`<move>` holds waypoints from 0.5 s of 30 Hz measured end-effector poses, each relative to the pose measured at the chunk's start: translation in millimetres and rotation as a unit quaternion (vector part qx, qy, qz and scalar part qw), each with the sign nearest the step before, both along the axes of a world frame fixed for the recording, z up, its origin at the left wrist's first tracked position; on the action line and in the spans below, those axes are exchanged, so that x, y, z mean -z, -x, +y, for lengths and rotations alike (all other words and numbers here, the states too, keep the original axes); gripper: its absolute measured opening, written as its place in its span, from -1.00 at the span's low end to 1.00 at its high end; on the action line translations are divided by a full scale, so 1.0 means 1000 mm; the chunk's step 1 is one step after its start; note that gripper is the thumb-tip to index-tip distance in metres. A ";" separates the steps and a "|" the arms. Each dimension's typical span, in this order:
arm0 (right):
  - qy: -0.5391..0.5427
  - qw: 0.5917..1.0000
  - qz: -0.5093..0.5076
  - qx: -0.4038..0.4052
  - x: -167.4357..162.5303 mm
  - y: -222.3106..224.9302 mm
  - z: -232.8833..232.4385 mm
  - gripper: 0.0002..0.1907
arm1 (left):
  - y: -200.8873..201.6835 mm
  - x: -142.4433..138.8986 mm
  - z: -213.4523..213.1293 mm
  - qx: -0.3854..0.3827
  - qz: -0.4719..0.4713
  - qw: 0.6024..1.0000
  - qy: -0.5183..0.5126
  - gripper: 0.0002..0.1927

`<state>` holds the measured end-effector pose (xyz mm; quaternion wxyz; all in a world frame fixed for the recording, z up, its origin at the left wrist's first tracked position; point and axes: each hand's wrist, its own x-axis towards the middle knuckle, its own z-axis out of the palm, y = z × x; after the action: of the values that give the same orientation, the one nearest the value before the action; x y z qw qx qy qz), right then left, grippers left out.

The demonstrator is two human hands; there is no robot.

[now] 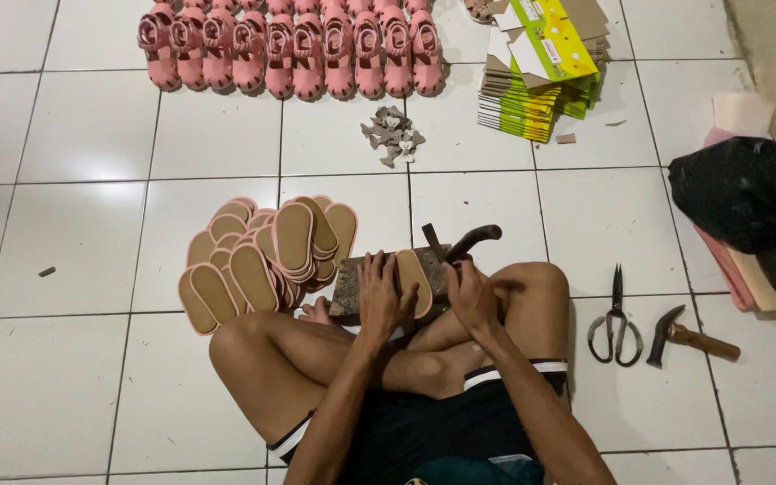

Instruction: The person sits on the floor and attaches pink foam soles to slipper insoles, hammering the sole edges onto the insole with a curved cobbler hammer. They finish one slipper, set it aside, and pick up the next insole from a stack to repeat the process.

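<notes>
I sit cross-legged on a white tiled floor. My left hand (pixel 381 301) presses flat on a pink-edged tan shoe sole (pixel 416 280) that lies on a dark work block (pixel 348 283) resting on my legs. My right hand (pixel 469 292) touches the sole's right side, fingers curled at the block's edge. A dark curved tool handle (pixel 475 240) sticks up just beyond the block, close to my right hand. To the left, a fanned pile of several matching soles (pixel 262 260) leans against the block.
Rows of finished pink sandals (pixel 289 49) line the far floor. Small grey cut pieces (pixel 392 135) lie in front of them. Flattened cardboard boxes (pixel 541 67) are stacked at far right. Scissors (pixel 615 319) and a hammer (pixel 689 337) lie by my right knee; a black bag (pixel 738 193) further right.
</notes>
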<state>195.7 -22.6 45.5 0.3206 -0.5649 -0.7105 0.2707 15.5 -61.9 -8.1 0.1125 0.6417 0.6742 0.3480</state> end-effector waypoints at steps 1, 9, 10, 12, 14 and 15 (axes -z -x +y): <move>0.014 0.998 -0.061 -0.017 0.001 0.002 -0.003 -0.71 | -0.001 0.000 -0.002 -0.002 -0.007 1.000 0.009 -0.25; -0.038 0.997 -0.061 -0.004 -0.003 0.008 0.004 -0.74 | 0.000 0.000 0.000 -0.002 -0.019 1.000 0.019 -0.29; -0.013 0.993 -0.115 -0.024 -0.005 0.008 0.006 -0.72 | 0.000 0.001 0.000 -0.001 -0.026 1.000 0.016 -0.29; 0.047 0.973 -0.217 -0.058 -0.007 0.009 0.006 -0.70 | 0.001 0.001 -0.001 0.006 -0.036 0.999 0.020 -0.28; 0.074 0.981 -0.171 -0.045 -0.009 0.010 0.008 -0.65 | 0.002 0.000 -0.001 0.017 -0.043 0.999 0.030 -0.28; 0.080 0.985 -0.148 -0.041 -0.010 0.010 0.011 -0.60 | 0.002 0.001 -0.001 0.019 -0.047 0.998 0.027 -0.29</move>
<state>186.0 -11.8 55.2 0.1540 -0.5934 -0.7485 0.2527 13.5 -62.9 -8.8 0.1683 0.6343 0.6648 0.3569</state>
